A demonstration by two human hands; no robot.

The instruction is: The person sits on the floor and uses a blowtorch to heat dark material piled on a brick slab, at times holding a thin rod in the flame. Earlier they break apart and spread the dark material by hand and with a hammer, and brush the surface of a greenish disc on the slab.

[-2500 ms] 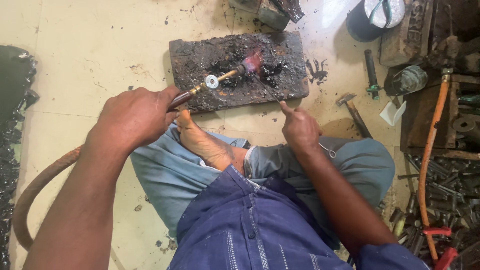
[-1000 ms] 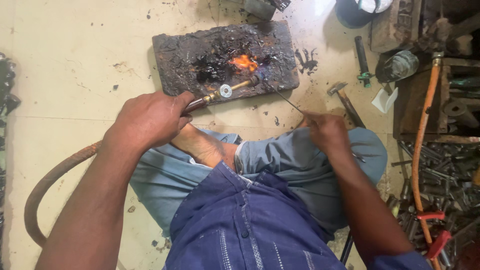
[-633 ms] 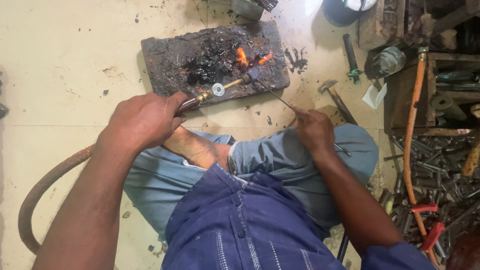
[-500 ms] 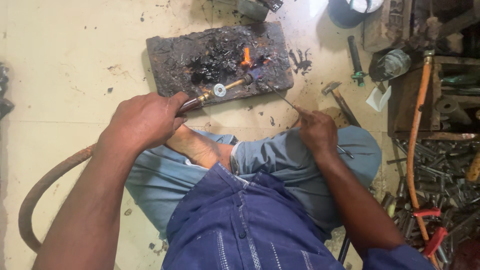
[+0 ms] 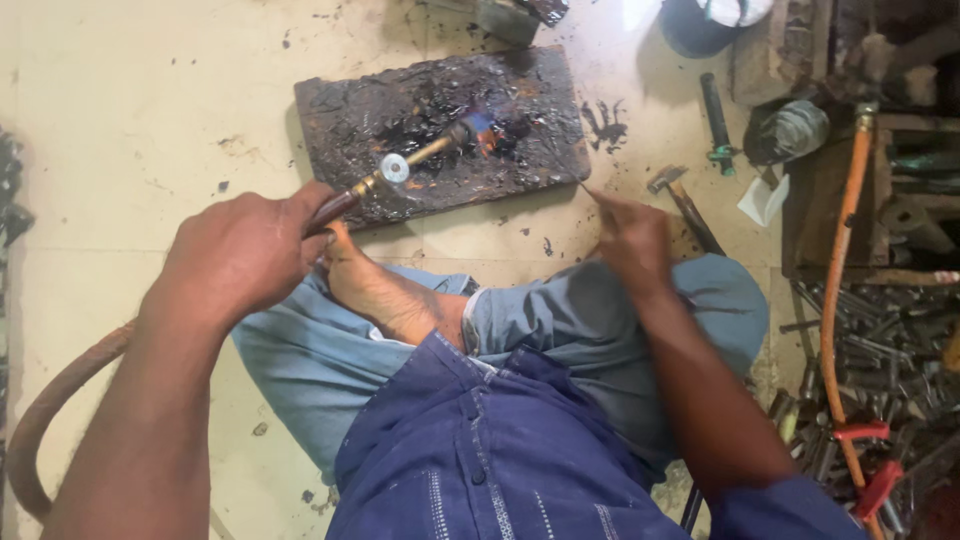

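Your left hand is clamped around the handle of a gas torch, whose brass neck runs up and to the right from your fist, its long axis slanting across the charred work block to a tip with a small flame near the block's middle. A round valve knob sits partway along the neck, and a brown hose trails back past your left forearm. Your right hand rests just beside the block's lower right corner, fingers pinched together; it seems to hold a thin rod, but blur leaves that uncertain. It is nearer that corner; the left commands the flame. Your bare foot lies just below the block. A hammer lies just right of your right hand, an orange hose and scrap metal further right.
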